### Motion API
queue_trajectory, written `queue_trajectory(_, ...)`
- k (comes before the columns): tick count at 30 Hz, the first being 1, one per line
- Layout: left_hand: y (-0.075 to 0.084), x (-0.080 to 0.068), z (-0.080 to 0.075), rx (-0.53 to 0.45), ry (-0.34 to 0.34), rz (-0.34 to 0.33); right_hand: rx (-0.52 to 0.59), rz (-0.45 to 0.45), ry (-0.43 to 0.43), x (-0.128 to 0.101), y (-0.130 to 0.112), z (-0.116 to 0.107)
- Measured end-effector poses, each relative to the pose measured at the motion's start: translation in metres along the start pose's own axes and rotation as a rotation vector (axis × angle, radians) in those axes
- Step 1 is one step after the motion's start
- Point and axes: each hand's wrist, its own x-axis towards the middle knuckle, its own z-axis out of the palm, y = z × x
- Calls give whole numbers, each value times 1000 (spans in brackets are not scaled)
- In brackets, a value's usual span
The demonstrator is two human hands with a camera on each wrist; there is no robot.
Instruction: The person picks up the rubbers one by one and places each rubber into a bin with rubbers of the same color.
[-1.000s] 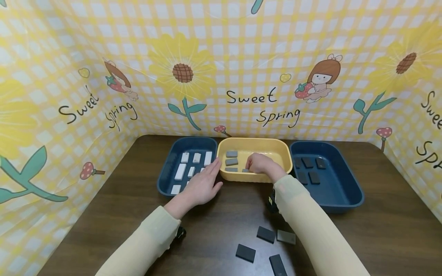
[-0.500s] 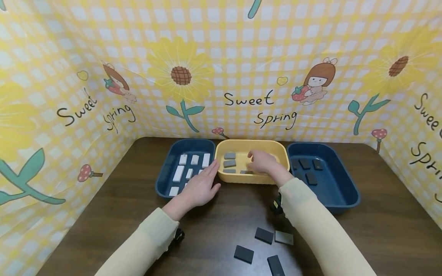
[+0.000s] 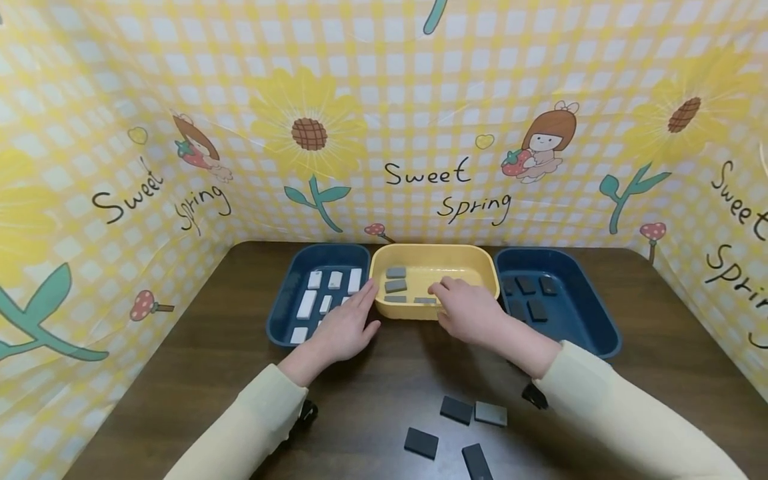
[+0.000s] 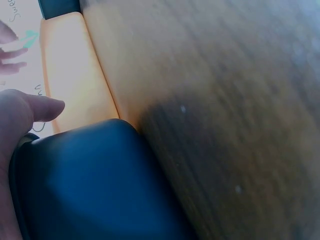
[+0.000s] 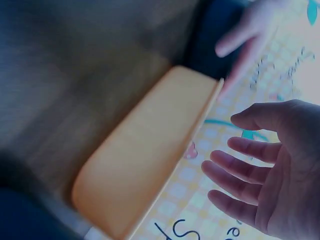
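Observation:
My left hand [image 3: 345, 327] lies with straight fingers across the left blue tray [image 3: 282, 317], fingertips at the rim where it meets the yellow tray [image 3: 435, 257]. My right hand [image 3: 471, 312] is over the yellow tray's front rim, holding nothing; the right wrist view shows its fingers [image 5: 245, 167] loosely spread, with a gap to the thumb. Several flat grey blocks [image 3: 396, 287] lie in the left half of the yellow tray, partly hidden by its front wall. White blocks [image 3: 306, 305] sit in the left tray, some covered by my left hand.
At the right stands another blue tray [image 3: 591, 327] with several black blocks [image 3: 537, 311]. Nearer on the brown table [image 3: 198, 373] lie several loose dark blocks [image 3: 421, 443] and a greyer block [image 3: 491, 413]. A patterned cloth [image 3: 420, 120] hangs behind the trays.
My right hand has let go of a grey block near the yellow tray's front wall, lifted away, and drawn back toward the front right. The left hand stays in place.

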Motion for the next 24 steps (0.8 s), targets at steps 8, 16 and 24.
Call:
queue_trajectory(8, 1, 0, 0, 10, 7, 14, 67, -149, -96, -60, 3, 3)
queue_trajectory(16, 2, 0, 2, 4, -11, -2, 149, -61, -222, -105, 22, 15)
queue_trajectory(24, 0, -1, 0, -13, -3, -2, 221, 68, -383, -126, 27, 30)
